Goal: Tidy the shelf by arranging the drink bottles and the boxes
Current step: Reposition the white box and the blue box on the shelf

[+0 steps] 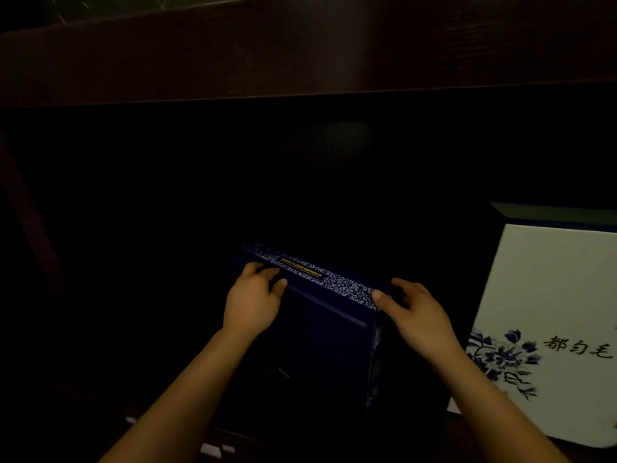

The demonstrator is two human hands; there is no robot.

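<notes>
Box (320, 345) upright, top edge running left-right.

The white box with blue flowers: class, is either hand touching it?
No: both the left hand and the right hand rest on the dark blue box; the white box stands untouched.

head view, looking down, close to shelf (300, 55)

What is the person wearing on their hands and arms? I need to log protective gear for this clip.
Nothing that shows. The left hand and right hand are bare, with no gloves, rings, watch or wristbands visible. Both forearms are uncovered down to the frame's bottom edge, so no sleeves appear. The dim light could hide small details.
</notes>
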